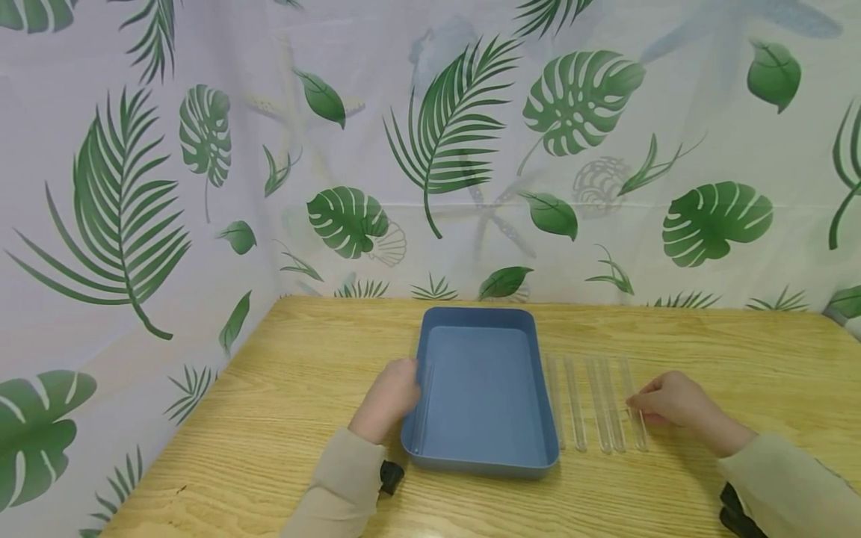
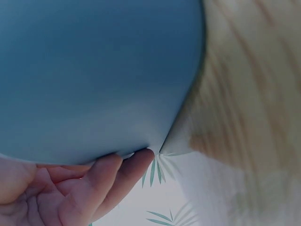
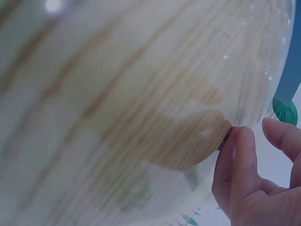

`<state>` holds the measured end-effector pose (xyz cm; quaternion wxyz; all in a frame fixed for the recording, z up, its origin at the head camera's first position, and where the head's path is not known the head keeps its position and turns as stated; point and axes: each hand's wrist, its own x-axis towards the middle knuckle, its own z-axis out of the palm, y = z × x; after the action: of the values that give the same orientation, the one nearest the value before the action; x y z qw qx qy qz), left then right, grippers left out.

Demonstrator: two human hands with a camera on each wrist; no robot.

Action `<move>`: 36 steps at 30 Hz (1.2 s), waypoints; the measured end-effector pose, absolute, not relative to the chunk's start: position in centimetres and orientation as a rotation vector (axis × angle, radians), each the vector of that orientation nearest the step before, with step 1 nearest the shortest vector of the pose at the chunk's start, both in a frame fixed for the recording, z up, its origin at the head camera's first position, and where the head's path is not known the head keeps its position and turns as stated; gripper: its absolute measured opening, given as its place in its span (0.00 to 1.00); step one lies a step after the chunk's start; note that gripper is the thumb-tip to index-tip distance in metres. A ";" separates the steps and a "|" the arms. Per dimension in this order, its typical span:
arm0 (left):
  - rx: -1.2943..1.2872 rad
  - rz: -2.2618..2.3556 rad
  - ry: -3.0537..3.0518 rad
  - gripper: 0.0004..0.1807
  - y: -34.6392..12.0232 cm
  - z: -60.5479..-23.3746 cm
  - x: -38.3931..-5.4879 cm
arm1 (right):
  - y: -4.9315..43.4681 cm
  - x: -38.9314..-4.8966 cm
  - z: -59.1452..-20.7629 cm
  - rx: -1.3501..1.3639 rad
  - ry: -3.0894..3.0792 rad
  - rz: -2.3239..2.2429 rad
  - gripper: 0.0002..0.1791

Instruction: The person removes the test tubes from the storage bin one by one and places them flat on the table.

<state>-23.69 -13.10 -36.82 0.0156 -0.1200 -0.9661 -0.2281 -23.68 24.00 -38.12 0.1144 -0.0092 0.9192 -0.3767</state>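
Note:
In the head view my left hand [image 1: 397, 385] grips the left wall of the blue tray [image 1: 484, 469], its fingers curled at the rim. The left wrist view shows those fingers [image 2: 106, 176] against the tray's outer side. Inside the tray, along its left wall, lies one clear test tube [image 1: 424, 411]. Several more clear tubes [image 1: 575, 403] lie side by side on the table, right of the tray. My right hand [image 1: 673, 403] pinches the rightmost test tube [image 1: 639, 433] near its middle, thumb and fingertips on either side of it.
The wood-grain table [image 1: 303, 359] runs back to a white cloth [image 1: 471, 246] printed with green leaves, which also hangs along the left side. A dark wrist camera strap [image 1: 392, 477] shows under the left sleeve, and another [image 1: 736, 512] under the right.

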 end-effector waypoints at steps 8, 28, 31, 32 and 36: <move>-0.363 -0.704 -3.016 0.13 -13.1 -36.9 -23.8 | 24.2 -23.8 -38.2 -0.025 2.677 -1.111 0.20; -0.354 -0.712 -3.016 0.13 -13.0 -36.8 -23.7 | 24.3 -23.5 -38.1 -0.001 2.688 -1.093 0.18; -0.351 -0.708 -3.016 0.13 -13.0 -36.8 -23.7 | 24.3 -23.5 -38.1 0.006 2.689 -1.091 0.19; -0.350 -0.712 -3.016 0.13 -13.0 -36.8 -23.7 | 24.3 -23.5 -38.1 0.006 2.688 -1.093 0.19; -0.339 -0.713 -3.020 0.13 -13.0 -36.8 -23.7 | 24.3 -23.4 -38.0 0.003 2.700 -1.090 0.19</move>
<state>-23.68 -12.99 -36.78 0.0099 -0.1086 -0.9675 -0.2284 -23.40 24.31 -37.97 0.1148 0.0009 0.9211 -0.3719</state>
